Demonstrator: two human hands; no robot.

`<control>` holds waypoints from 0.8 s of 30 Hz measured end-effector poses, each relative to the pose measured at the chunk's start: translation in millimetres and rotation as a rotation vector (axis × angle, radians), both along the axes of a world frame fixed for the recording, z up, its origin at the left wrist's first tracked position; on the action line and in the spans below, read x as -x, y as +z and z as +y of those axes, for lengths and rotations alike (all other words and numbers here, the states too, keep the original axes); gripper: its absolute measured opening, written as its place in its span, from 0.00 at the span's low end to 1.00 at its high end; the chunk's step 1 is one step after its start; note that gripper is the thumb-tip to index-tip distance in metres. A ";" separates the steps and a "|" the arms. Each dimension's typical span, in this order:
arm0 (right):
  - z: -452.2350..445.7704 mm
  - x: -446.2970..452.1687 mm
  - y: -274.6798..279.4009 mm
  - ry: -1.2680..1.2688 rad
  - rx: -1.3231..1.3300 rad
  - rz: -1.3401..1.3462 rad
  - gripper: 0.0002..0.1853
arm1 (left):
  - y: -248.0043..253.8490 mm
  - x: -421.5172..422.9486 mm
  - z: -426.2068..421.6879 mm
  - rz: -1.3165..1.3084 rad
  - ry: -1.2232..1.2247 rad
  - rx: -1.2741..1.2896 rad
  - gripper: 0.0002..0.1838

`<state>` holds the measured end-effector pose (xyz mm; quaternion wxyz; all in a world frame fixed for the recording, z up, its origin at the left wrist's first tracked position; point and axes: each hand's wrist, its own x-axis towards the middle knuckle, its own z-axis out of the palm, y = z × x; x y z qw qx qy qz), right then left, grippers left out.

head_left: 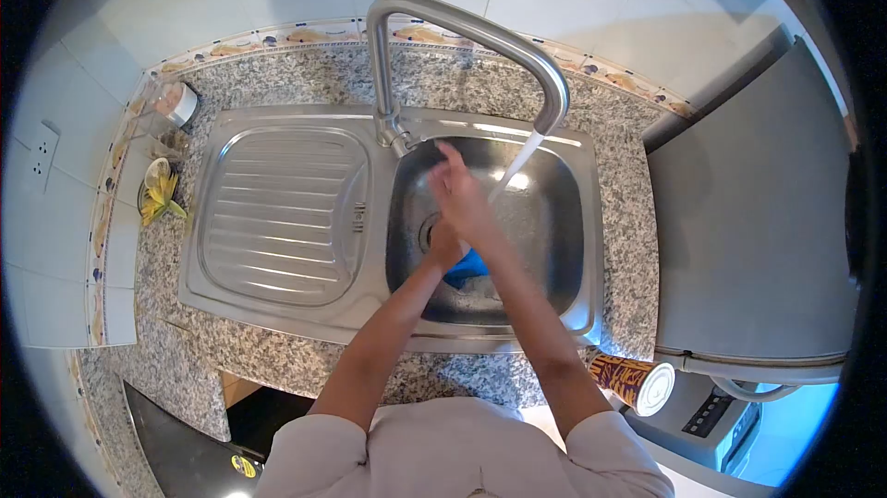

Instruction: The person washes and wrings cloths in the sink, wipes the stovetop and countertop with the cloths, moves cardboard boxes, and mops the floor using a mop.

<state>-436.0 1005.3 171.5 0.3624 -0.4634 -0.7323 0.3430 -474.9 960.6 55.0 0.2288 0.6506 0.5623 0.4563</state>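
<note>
Holding right hand (462,195) up near running water (523,159) with loosely extended, empty-looking fingers (451,152); holding left hand (444,243) lower, by blue cloth-like item (469,269) in sink (547,253); can't tell left grip, too hidden; probably placed inside rim to contain splashing.

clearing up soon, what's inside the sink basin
Left hand, right hand, running water, a blue item, part of the drain. The drain's other part and anything else beneath the hands are hidden.
</note>
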 end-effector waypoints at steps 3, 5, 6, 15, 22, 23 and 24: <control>17.3 33.3 22.1 -0.031 -0.003 0.206 0.11 | 22.1 -9.5 21.2 -0.003 -0.078 -0.185 0.13; 18.7 36.6 26.8 -0.034 -0.087 0.190 0.08 | 36.4 -19.0 34.6 0.068 -0.122 -0.145 0.14; 18.7 36.5 27.2 -0.042 -0.044 0.219 0.07 | 44.3 -23.6 39.0 0.049 -0.099 0.049 0.15; 23.8 34.5 22.5 -0.048 -0.187 0.198 0.05 | 39.9 -28.2 66.3 -0.180 0.012 0.139 0.17; 43.2 48.8 25.2 -0.059 -0.297 0.107 0.04 | 64.1 -34.8 47.6 0.177 -0.014 0.518 0.18; 43.8 50.9 26.6 -0.065 -0.295 0.104 0.04 | 59.4 -40.4 46.7 0.177 -0.020 0.519 0.18; 44.3 52.8 28.6 -0.060 -0.314 0.093 0.06 | 55.2 -45.3 46.5 0.176 -0.008 0.429 0.19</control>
